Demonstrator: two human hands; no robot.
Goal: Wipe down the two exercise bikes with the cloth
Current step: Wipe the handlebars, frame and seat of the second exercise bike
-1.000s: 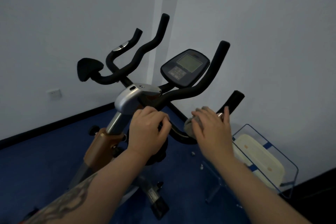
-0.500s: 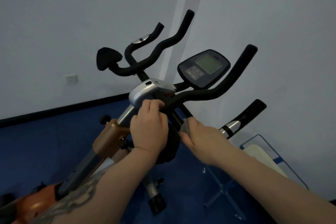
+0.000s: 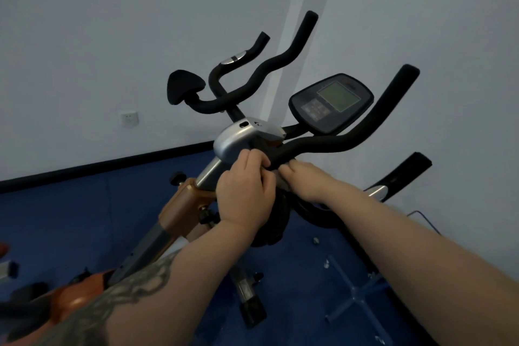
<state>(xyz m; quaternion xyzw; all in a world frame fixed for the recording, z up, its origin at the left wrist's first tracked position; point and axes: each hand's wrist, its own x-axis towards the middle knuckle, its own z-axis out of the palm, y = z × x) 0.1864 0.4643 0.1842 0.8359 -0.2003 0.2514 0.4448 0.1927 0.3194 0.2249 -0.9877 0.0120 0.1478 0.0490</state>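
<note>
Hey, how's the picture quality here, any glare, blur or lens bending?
Head view: dim, bluish light; a pale streak of light runs down the wall; wide-angle bending curves the baseboard; the console screen shows no readable text; both hands look slightly soft.

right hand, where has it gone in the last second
The right hand slid with the cloth along the handlebar from the metal grip sensor inward to the stem, meeting the left hand. The left hand stayed gripping by the silver housing.

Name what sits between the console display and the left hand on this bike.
In the head view, the silver stem cover and the black foam handlebar lie between the console display and the left hand, which grips the bar's base.
</note>
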